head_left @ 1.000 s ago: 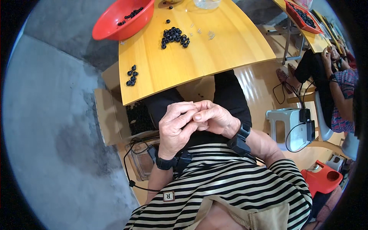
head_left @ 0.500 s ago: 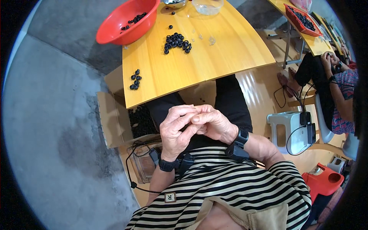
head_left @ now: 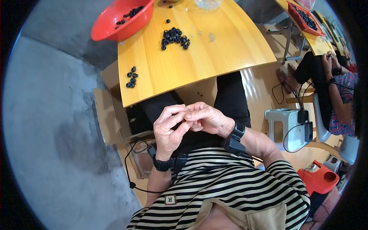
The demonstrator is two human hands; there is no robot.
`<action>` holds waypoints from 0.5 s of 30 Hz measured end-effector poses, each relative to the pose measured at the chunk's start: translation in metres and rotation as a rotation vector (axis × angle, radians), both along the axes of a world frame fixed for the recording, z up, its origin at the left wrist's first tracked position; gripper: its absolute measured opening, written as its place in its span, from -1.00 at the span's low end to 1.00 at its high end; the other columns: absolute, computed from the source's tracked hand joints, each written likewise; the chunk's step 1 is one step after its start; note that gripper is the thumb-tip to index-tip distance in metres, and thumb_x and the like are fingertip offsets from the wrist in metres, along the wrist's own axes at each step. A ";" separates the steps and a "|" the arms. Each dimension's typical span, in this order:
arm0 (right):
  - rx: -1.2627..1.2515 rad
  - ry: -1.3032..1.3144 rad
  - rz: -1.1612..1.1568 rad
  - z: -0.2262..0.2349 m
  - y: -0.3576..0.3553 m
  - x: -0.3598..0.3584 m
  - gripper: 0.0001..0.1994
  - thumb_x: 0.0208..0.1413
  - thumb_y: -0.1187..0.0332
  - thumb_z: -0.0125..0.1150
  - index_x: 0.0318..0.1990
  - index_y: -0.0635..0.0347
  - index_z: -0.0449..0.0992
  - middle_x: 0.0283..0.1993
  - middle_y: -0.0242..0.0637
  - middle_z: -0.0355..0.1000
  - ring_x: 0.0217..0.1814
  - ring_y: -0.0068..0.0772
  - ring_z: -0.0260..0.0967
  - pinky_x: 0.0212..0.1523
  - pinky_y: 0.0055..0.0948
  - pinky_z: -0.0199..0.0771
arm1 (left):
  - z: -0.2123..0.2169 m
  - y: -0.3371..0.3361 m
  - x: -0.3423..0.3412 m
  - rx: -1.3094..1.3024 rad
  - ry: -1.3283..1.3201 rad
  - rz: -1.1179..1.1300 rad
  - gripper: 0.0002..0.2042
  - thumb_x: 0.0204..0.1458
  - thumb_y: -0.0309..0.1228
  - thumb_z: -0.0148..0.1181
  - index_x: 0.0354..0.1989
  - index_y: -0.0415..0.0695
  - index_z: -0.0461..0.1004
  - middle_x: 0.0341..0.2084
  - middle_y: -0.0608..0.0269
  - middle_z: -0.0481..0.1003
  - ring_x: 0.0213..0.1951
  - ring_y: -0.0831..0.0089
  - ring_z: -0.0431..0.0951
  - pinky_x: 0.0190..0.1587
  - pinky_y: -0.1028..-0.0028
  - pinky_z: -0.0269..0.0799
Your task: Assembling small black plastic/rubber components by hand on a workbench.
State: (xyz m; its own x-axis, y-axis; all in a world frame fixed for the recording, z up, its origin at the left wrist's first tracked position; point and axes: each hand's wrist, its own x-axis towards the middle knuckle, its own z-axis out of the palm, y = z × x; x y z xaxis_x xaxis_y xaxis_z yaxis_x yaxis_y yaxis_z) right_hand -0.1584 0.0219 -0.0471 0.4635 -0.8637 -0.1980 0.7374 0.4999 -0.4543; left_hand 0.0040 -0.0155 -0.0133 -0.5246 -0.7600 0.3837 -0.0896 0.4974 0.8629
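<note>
Closest to me is the striped shirt [head_left: 230,184]; just past it the left hand [head_left: 167,132] and right hand [head_left: 211,119] meet above the dark trousers [head_left: 232,90], with dark wrist bands [head_left: 162,165] on both. The fingers of both are bent inward, thumbs and tips brought together at one spot; whatever may sit between them is hidden, so from here I cannot tell whether they grip anything. For such fine work I'd judge it best to brace one set of fingers against the other, press lightly with the tips, turn the wrists rather than lift the elbows, and work low so a slip drops onto cloth. Lower down, left of the legs, stands an open cardboard box [head_left: 107,117]. Small black beads [head_left: 133,80] lie in a little group on the left side of the worktop [head_left: 226,53], near its front edge: ahead of the fingers, off to their left, not touching. Farther out, roughly straight ahead and well apart from the fingers, sits a larger pile [head_left: 171,38] of beads, with tiny clear pieces [head_left: 211,37] to its right. Beyond, a red bowl [head_left: 104,30] with more beads stands at the left edge, and a clear tub [head_left: 208,4] near the far side. Off to the right, a co-worker [head_left: 345,84] sits at another table [head_left: 321,46] bearing a red basket [head_left: 316,33].
</note>
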 end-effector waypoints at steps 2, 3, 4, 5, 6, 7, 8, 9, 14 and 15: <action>-0.006 -0.019 0.011 -0.004 0.002 0.002 -0.87 0.09 0.32 0.29 -0.38 0.14 0.50 -0.62 -0.61 0.20 -0.66 -0.76 0.01 -0.64 -0.68 -0.08 | 0.001 0.002 0.000 0.014 0.008 -0.009 -0.75 -0.17 -0.58 0.36 -0.25 -0.25 0.61 -0.25 0.13 0.55 -0.13 0.25 0.55 -0.03 0.35 0.46; 0.006 -0.046 0.016 -0.005 0.004 0.002 -0.88 0.09 0.33 0.29 -0.37 0.15 0.50 -0.62 -0.61 0.20 -0.66 -0.76 0.01 -0.63 -0.68 -0.08 | 0.001 0.004 0.000 0.022 0.000 -0.014 -0.76 -0.18 -0.58 0.36 -0.25 -0.26 0.61 -0.26 0.13 0.55 -0.13 0.25 0.55 -0.02 0.34 0.45; 0.014 -0.072 0.017 -0.004 0.006 0.003 -0.88 0.09 0.34 0.29 -0.37 0.15 0.50 -0.62 -0.60 0.20 -0.66 -0.76 0.02 -0.63 -0.69 -0.08 | 0.002 0.004 0.001 0.026 -0.008 -0.023 -0.76 -0.18 -0.57 0.36 -0.25 -0.26 0.60 -0.27 0.14 0.55 -0.13 0.24 0.55 -0.02 0.34 0.45; 0.021 -0.099 0.018 -0.005 0.008 0.003 -0.88 0.09 0.35 0.29 -0.37 0.16 0.50 -0.62 -0.60 0.20 -0.66 -0.76 0.02 -0.63 -0.69 -0.08 | 0.002 0.004 0.001 0.029 -0.015 -0.032 -0.76 -0.18 -0.57 0.36 -0.25 -0.26 0.60 -0.28 0.14 0.55 -0.13 0.24 0.55 -0.01 0.33 0.45; 0.049 -0.144 0.023 -0.007 0.010 0.004 -0.88 0.09 0.36 0.29 -0.37 0.16 0.49 -0.62 -0.59 0.20 -0.65 -0.76 0.02 -0.63 -0.69 -0.08 | 0.002 0.004 0.000 0.049 -0.013 -0.057 -0.76 -0.19 -0.58 0.35 -0.26 -0.26 0.61 -0.28 0.15 0.55 -0.14 0.25 0.54 -0.04 0.35 0.45; 0.072 -0.190 0.025 -0.010 0.012 0.005 -0.88 0.08 0.36 0.29 -0.37 0.16 0.48 -0.62 -0.59 0.20 -0.65 -0.76 0.02 -0.63 -0.69 -0.08 | 0.003 0.002 -0.002 0.065 -0.011 -0.085 -0.76 -0.19 -0.60 0.34 -0.27 -0.25 0.61 -0.29 0.17 0.55 -0.15 0.26 0.54 -0.06 0.37 0.46; 0.096 -0.236 0.028 -0.012 0.014 0.005 -0.88 0.08 0.37 0.29 -0.37 0.17 0.47 -0.62 -0.58 0.19 -0.65 -0.76 0.03 -0.63 -0.70 -0.08 | 0.004 0.001 -0.003 0.081 -0.008 -0.111 -0.76 -0.20 -0.61 0.33 -0.28 -0.25 0.62 -0.30 0.19 0.55 -0.16 0.27 0.53 -0.08 0.38 0.46; 0.110 -0.243 0.029 -0.011 0.016 0.004 -0.87 0.08 0.37 0.29 -0.37 0.17 0.46 -0.62 -0.58 0.19 -0.65 -0.76 0.03 -0.63 -0.69 -0.08 | 0.004 0.001 -0.004 0.094 -0.021 -0.125 -0.77 -0.20 -0.60 0.33 -0.28 -0.25 0.62 -0.30 0.18 0.55 -0.17 0.28 0.53 -0.09 0.38 0.46; 0.137 -0.241 0.036 -0.010 0.016 -0.005 -0.85 0.09 0.36 0.30 -0.38 0.16 0.42 -0.61 -0.58 0.16 -0.65 -0.76 0.02 -0.63 -0.68 -0.10 | 0.009 -0.007 -0.010 0.156 -0.061 -0.161 -0.82 -0.16 -0.56 0.32 -0.32 -0.26 0.62 -0.33 0.16 0.56 -0.18 0.28 0.53 -0.08 0.39 0.43; 0.134 -0.220 0.032 -0.008 0.017 -0.006 -0.84 0.09 0.35 0.30 -0.37 0.15 0.42 -0.61 -0.59 0.16 -0.64 -0.76 0.01 -0.63 -0.67 -0.10 | 0.010 -0.006 -0.011 0.160 -0.069 -0.162 -0.83 -0.16 -0.56 0.32 -0.33 -0.26 0.62 -0.33 0.16 0.56 -0.18 0.28 0.53 -0.08 0.38 0.42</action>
State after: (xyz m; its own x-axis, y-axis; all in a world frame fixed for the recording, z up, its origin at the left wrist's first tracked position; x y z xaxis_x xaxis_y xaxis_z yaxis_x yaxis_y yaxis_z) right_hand -0.1647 0.0386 -0.0550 0.5351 -0.8206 -0.2006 0.7937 0.5697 -0.2130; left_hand -0.0073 -0.0217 -0.0034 -0.6650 -0.7123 0.2243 -0.0811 0.3674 0.9265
